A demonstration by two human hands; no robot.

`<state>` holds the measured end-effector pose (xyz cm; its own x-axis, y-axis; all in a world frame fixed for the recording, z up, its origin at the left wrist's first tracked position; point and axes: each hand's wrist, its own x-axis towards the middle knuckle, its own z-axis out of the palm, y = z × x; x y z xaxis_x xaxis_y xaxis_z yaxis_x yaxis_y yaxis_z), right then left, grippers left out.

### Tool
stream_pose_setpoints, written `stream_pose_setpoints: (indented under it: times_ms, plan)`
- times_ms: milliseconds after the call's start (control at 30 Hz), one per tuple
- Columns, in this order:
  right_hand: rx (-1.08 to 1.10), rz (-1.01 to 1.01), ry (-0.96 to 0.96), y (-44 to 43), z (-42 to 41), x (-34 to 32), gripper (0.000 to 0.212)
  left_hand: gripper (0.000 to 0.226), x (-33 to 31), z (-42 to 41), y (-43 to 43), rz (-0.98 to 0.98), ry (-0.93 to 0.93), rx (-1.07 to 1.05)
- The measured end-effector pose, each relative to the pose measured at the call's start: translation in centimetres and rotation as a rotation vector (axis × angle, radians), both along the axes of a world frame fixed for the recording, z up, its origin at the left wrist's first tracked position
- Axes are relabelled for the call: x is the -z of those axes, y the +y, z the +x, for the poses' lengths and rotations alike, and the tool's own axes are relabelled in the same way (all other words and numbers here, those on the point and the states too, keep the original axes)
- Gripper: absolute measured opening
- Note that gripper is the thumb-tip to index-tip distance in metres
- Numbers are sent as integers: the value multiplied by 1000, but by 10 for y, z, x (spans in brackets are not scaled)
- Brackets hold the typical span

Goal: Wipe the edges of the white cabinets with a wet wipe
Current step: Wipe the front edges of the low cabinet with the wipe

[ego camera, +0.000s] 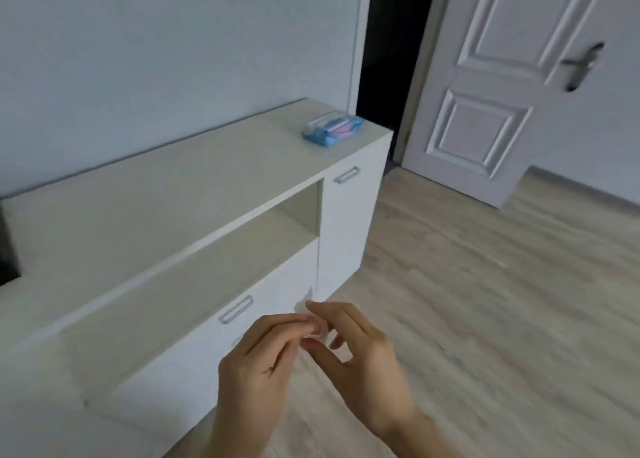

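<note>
White and thin, the wet wipe (318, 333) is pinched between both hands at 6 o'clock in my view. The left hand (258, 364) grips it with curled fingertips, and the right hand (363, 353) nips its other side between thumb and forefinger. I judge that I am opening it out. I would draw it flat and fold it over two fingers, so a broad damp pad meets the edge rather than a crumpled ball. The white cabinets (346, 232) stand just beyond the hands. The nearest edge to start on, I think, is the front lip of the counter (156, 194), running from 8 o'clock towards 1 o'clock. A blue pack of wipes (332, 127) lies on the counter's far end at 12 o'clock. Pale wood floor (485, 302) spreads to 3 o'clock, and a panelled door (485, 111) stands open at 1 o'clock.
</note>
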<state>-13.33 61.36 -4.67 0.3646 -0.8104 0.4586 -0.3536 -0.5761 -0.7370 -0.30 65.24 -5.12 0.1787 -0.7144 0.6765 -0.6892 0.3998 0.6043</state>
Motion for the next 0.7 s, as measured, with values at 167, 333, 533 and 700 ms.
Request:
stream_pose_setpoints:
  times_ms: [167,333,533,700]
  plan:
    - [184,-9,0,-40,-133,-26,29,15,-18,-134,-64,-36,185,252]
    - [381,-40,-41,-77,-249,-37,23,18,-29,-247,-129,-44,251,506]
    - [653,-81,-27,-134,-393,-34,13,14,-30,-393,-227,-13,160,744]
    - [935,-122,10,-186,-515,-37,10,25,-37,-524,-320,103,74,1010]
